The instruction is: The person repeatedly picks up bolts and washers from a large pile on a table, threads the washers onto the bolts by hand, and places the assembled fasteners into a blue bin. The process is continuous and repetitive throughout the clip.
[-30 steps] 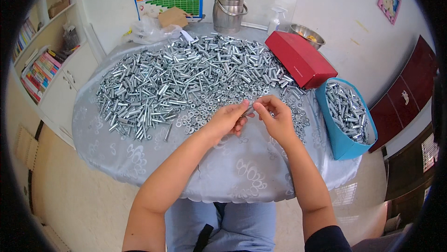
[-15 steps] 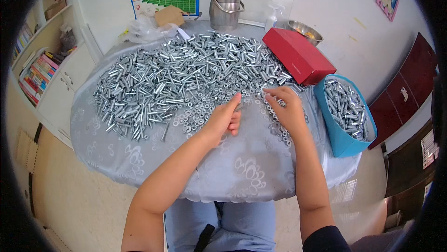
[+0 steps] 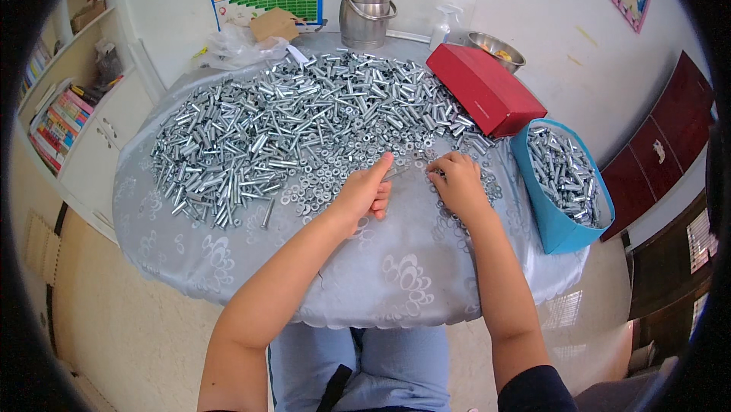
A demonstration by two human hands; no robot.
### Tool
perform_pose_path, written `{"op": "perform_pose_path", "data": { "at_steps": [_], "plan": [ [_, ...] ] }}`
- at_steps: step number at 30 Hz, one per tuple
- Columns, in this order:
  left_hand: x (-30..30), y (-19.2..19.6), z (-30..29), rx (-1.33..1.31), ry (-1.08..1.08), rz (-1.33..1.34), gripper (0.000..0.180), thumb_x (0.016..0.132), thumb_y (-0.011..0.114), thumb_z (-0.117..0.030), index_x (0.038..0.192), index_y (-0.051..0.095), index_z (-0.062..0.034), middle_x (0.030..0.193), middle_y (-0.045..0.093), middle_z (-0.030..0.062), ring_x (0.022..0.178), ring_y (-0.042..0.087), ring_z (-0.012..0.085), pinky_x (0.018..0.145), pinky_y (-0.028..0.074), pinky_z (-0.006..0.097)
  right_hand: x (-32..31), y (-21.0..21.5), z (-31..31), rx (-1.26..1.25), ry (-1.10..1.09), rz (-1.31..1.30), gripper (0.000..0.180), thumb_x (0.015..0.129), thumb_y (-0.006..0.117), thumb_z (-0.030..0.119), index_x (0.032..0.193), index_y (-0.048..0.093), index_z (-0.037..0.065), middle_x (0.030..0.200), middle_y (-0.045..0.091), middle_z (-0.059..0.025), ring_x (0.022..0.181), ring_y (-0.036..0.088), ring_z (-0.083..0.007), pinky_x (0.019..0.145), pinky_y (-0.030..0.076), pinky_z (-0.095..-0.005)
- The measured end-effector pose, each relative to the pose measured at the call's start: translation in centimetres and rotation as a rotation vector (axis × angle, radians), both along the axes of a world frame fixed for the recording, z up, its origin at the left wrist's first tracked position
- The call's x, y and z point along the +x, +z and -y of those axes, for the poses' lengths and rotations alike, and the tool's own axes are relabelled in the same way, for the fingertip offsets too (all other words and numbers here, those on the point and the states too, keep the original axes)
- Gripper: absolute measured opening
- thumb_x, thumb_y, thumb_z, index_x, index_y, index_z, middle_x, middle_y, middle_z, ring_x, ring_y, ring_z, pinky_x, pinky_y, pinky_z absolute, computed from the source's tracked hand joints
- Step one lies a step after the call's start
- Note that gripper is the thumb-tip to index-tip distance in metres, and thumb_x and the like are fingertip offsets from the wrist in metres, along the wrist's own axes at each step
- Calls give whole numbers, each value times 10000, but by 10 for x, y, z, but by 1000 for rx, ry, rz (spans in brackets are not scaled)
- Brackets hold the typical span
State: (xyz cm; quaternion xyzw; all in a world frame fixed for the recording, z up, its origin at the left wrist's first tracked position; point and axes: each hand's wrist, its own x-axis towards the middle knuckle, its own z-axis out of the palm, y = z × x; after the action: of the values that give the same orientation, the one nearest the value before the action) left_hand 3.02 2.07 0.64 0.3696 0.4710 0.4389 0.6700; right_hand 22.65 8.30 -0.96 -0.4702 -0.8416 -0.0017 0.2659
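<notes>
1. Round table (image 3: 228,260) draped in a silver-grey patterned cloth, filling the middle of the view
2. Broad heap of shiny metal bolts (image 3: 304,122) spread over the far half of the table, thinning into loose washers (image 3: 320,187) nearer the seat
3. Blue bag (image 3: 560,221) at the table's right edge, open at the top and holding more bolts
4. Red flat box (image 3: 483,88) lying just beyond the blue bag, touching the edge of the heap
5. Steel lidded pot (image 3: 367,12) at the far rim of the table, with a small steel bowl (image 3: 495,48) to its right
6. Left hand (image 3: 365,193) resting on the cloth at the near edge of the washers, fingers curled and pinching a small metal piece (image 3: 396,172) at the thumb tip
7. Right hand (image 3: 457,182) just beside the left, palm down on the washers, fingers bent inward; impossible to tell whether anything sits in its grasp
</notes>
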Motion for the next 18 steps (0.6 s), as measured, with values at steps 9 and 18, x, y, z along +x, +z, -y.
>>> {"op": "perform_pose_path", "data": {
  "at_steps": [9, 18],
  "plan": [
    [0, 0, 1, 3, 2, -16, 540, 835, 436, -576, 511, 290, -169, 480, 289, -43, 427, 315, 100, 432, 320, 252, -1, 7, 2, 67, 12, -50, 96, 727, 631, 149, 803, 656, 96, 856, 573, -84, 877, 523, -277, 790, 372, -395],
    [0, 0, 0, -14, -14, -38, 542, 830, 444, -584, 519, 272, -174, 497, 269, -49, 445, 308, 100, 456, 321, 251, 0, 6, 1, -9, -29, 31, 111, 707, 629, 118, 806, 652, 74, 882, 599, -106, 881, 543, -302, 785, 400, -400]
  ]
}}
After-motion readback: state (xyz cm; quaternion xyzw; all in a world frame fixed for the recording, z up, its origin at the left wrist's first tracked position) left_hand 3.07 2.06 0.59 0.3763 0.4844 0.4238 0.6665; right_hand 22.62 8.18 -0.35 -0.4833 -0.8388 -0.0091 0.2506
